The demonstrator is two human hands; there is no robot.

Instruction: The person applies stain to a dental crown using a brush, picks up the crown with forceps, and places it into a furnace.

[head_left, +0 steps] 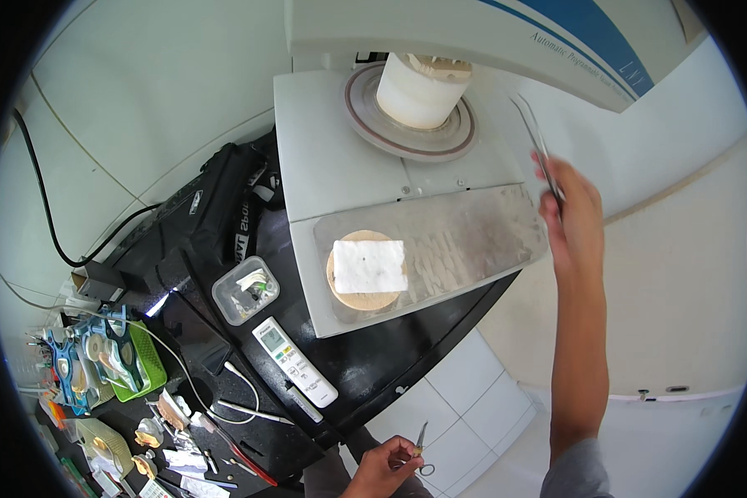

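Observation:
My right hand is raised at the right, its fingers closed around long metal tweezers. The slim tips point up and away, beside the furnace-like machine and touching nothing. Low in the picture, my left hand grips a small scissor-like tool with ring handles; the fingers partly hide it, so its exact kind is unclear. A white cylinder stands on the machine's round platform. In front, a white rectangular pad lies on a round beige disc on the metal tray.
Left of the machine, a black table holds a clear plastic box, a white remote control and a black bag. Farther left are a green basket and several dental models. A cable crosses there.

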